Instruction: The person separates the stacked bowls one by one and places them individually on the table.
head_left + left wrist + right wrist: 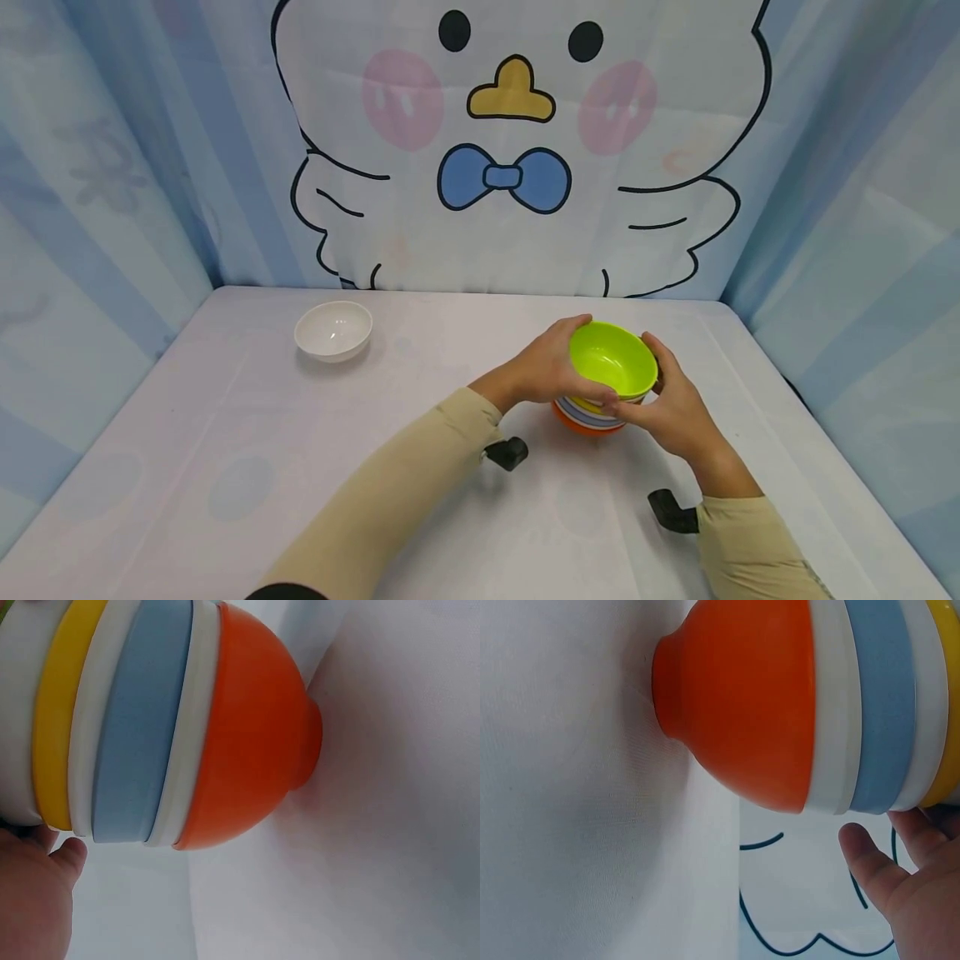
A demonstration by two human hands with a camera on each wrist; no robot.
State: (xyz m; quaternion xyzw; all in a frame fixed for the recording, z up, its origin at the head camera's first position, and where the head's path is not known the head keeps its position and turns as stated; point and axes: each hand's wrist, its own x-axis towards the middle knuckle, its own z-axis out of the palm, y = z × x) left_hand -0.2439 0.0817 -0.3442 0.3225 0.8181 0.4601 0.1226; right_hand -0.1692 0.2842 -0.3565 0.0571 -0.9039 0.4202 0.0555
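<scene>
A stack of nested bowls stands on the right half of the table, with a bright green bowl (613,360) on top. Below it come white bowls (16,720), a yellow bowl (64,720), a blue bowl (142,727) and, at the bottom, an orange bowl (746,705). My left hand (551,367) grips the green bowl's left side, thumb across the front. On the opposite side my right hand (675,408) holds it, fingers behind and thumb in front. The two thumbs meet at the near side. Fingertips also reach the upper bowls in both wrist views.
A single white bowl (333,332) sits at the back left of the table (285,467). Behind the table hangs a cloth (502,250) with a cartoon bird; patterned curtains (862,250) close both sides. Black wrist mounts (672,511) stick out near the sleeves.
</scene>
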